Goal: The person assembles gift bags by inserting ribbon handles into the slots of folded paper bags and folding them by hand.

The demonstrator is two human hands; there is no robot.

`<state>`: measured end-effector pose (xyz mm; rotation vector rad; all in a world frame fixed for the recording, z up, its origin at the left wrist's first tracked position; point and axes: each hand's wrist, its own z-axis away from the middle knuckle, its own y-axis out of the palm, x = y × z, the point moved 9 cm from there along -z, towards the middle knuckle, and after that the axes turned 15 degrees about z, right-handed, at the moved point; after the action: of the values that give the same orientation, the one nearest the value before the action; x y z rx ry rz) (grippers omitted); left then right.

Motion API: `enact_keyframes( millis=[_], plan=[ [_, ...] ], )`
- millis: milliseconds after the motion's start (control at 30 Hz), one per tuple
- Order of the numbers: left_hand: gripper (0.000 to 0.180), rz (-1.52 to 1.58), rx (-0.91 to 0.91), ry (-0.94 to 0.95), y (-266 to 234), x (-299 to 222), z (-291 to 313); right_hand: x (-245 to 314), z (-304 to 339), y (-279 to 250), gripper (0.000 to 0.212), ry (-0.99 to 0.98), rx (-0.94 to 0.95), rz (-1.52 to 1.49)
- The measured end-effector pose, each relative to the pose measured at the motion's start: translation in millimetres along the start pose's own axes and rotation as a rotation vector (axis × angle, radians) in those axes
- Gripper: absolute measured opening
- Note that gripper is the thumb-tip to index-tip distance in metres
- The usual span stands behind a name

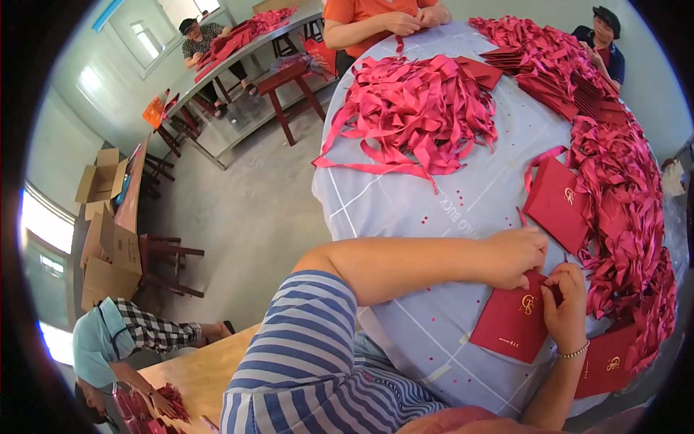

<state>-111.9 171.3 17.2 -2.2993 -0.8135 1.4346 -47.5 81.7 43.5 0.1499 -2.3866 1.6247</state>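
A flat dark-red paper gift bag (509, 324) with a gold emblem lies tilted on the covered table in front of me. My left hand (515, 257) reaches across from the left, its fingers curled closed at the bag's top edge. At the upper right corner, my right hand (567, 300), a beaded bracelet on its wrist, pinches the bag between thumb and fingers. Whether a ribbon is between my fingertips is hidden. Just beyond my hands rests a stack of similar red bags (558, 204). Another red bag (606, 362) lies beside my right wrist.
Red ribbon handles (419, 116) form a big heap on the round table (390, 210). More ribboned bags (622, 188) pile along its right side. Across it, a person in orange (372, 25) works with both hands. Cardboard boxes (112, 257) and stools (293, 90) stand left.
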Motion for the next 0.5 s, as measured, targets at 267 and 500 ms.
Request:
enact_keyframes(
  millis=[267,500],
  plan=[
    [0.025,-0.009,0.052,-0.088,2,0,-1,26,-4,-2,0.019,-0.093,0.026,0.029],
    [0.031,-0.091,0.197,-0.316,2,16,0,2,3,-7,0.012,0.029,0.008,0.059]
  ],
)
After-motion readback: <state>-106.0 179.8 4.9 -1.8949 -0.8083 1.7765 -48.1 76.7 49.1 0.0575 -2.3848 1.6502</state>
